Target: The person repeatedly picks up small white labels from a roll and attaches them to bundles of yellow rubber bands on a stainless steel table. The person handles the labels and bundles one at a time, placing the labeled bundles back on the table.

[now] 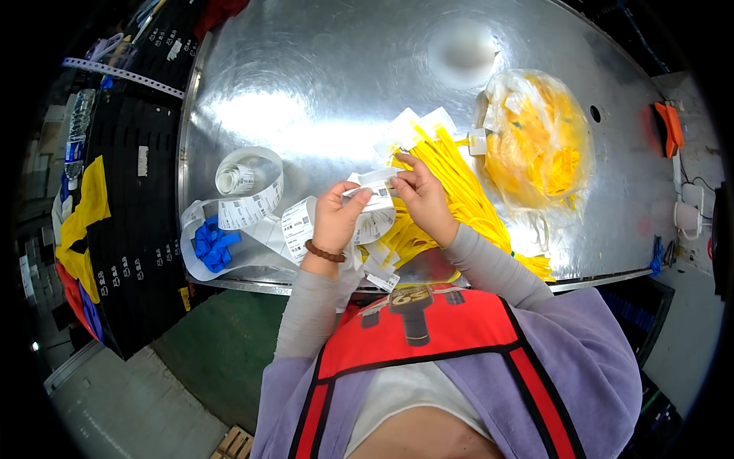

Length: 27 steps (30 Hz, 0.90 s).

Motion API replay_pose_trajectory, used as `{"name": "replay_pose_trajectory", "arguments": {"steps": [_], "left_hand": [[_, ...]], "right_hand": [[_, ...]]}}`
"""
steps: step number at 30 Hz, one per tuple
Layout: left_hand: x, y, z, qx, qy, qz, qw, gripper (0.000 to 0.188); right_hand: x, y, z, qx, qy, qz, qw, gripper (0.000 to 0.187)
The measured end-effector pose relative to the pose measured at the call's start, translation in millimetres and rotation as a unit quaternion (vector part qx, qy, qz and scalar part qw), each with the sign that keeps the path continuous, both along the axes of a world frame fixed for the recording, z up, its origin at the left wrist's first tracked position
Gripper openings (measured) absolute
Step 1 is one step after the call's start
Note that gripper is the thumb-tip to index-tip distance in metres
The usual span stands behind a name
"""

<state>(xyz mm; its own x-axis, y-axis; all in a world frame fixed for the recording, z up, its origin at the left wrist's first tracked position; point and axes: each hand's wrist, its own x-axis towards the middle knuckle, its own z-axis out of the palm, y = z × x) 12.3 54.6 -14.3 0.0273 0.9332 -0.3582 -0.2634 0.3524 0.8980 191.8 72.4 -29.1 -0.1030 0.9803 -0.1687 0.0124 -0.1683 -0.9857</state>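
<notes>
Between my two hands, over the near middle of the metal table (329, 69), is a white printed label (376, 197). My left hand (335, 223) pinches its left side between thumb and fingers. My right hand (428, 203) has its fingers closed at the label's right edge. Beneath and beside my right hand lies a bundle of long yellow cords (468, 183), with white tags (417, 126) at their far end. A long strip of printed labels (300, 229) curls to the left of my left hand and runs to a loose roll (235, 179).
A clear plastic bag (535, 145) of yellow cords sits on the table at right. A crumpled blue bunch (215, 243) lies inside a loop of white strip at left. Black crates (134, 222) stand beyond the left edge. An orange object (667, 130) is at the far right.
</notes>
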Motion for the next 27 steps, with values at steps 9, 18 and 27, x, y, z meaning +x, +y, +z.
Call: {"name": "replay_pose_trajectory", "arguments": {"steps": [9, 18, 27], "left_hand": [[13.6, -7.2, -7.4, -0.024, 0.032, 0.036, 0.999, 0.023], [13.6, -2.2, -8.3, -0.032, 0.025, 0.042, 0.998, 0.021], [14.8, 4.5, -8.9, -0.018, 0.047, 0.017, 0.999, 0.017]], "right_hand": [[-4.4, -2.6, 4.0, -0.074, 0.095, 0.033, 0.992, 0.015], [-4.8, -2.6, 7.0, -0.059, 0.091, 0.039, 0.993, 0.015], [-3.6, 1.6, 16.8, -0.052, 0.095, 0.041, 0.993, 0.011]]}}
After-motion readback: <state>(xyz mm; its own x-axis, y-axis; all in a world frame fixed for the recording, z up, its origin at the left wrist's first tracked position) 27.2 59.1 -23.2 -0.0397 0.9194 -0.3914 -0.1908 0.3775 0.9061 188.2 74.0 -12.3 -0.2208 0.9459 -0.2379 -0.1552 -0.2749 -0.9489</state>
